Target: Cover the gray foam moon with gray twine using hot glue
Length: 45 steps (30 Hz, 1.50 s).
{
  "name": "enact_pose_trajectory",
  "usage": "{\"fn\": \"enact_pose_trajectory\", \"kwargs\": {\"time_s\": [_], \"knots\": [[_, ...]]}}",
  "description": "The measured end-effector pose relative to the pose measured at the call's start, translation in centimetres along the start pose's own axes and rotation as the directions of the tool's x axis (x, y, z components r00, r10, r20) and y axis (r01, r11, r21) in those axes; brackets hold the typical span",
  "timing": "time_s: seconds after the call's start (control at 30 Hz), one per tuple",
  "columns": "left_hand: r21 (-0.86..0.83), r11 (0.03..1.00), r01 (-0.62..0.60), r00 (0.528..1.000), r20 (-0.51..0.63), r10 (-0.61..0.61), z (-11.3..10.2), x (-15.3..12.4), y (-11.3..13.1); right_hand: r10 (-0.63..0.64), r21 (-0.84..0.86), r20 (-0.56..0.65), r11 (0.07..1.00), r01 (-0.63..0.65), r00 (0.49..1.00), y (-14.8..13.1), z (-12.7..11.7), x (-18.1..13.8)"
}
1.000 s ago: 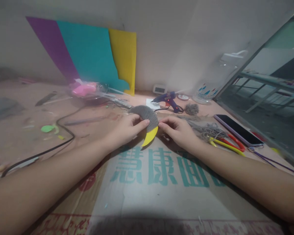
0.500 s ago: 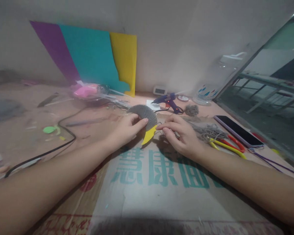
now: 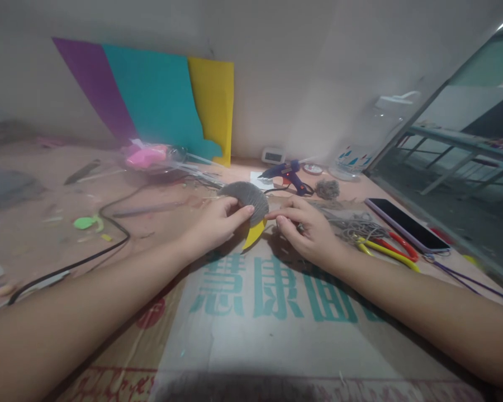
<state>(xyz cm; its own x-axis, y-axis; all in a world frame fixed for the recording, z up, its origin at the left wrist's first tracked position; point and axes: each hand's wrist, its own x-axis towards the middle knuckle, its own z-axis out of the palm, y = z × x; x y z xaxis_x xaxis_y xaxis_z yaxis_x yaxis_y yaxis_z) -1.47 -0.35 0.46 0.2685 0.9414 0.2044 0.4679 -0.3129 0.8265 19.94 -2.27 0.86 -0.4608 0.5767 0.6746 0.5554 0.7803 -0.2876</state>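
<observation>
Evidently yarn [image 3: 242, 193] mostly covers the crescent [image 3: 259, 206] the left hand [image 3: 212, 224] pinches, bar its tip [image 3: 252, 237]; the right hand [image 3: 309, 231] curls narrowly, hold unclear.

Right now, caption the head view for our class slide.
Left hand holds a yellow crescent partly wrapped in grey yarn; right hand at its edge.
</observation>
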Motion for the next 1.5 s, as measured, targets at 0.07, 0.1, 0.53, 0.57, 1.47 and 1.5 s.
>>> {"fn": "enact_pose_trajectory", "kwargs": {"time_s": [0.07, 0.1, 0.53, 0.57, 1.47, 1.5], "knots": [[0.004, 1.000, -0.002, 1.000, -0.002, 0.002, 0.0, 0.0, 0.0, 0.013, 0.017, 0.008, 1.000, -0.013, 1.000, -0.1, -0.1, 0.0], [0.008, 1.000, -0.001, 1.000, -0.006, 0.001, 0.0, 0.0, 0.0, 0.017, 0.030, 0.010, 0.999, -0.018, 1.000, -0.2, -0.1, 0.0], [-0.022, 1.000, 0.007, 1.000, 0.014, -0.007, 0.1, 0.0, 0.1, 0.286, 0.188, 0.036, 0.939, -0.288, 0.958, 0.9, 0.4, 0.3], [-0.033, 0.999, 0.011, 1.000, 0.024, -0.010, 0.1, 0.0, 0.1, 0.280, 0.197, 0.047, 0.938, -0.284, 0.959, 1.0, 0.5, 0.3], [-0.094, 0.996, -0.004, 0.997, 0.072, 0.011, 0.1, -0.1, 0.2, 0.322, 0.325, 0.062, 0.888, -0.324, 0.945, 1.0, 0.5, 0.3], [-0.092, 0.996, 0.006, 0.997, 0.073, 0.001, 0.1, -0.1, 0.2, 0.361, 0.350, 0.037, 0.869, -0.351, 0.932, 1.1, 0.5, 0.2]]}}
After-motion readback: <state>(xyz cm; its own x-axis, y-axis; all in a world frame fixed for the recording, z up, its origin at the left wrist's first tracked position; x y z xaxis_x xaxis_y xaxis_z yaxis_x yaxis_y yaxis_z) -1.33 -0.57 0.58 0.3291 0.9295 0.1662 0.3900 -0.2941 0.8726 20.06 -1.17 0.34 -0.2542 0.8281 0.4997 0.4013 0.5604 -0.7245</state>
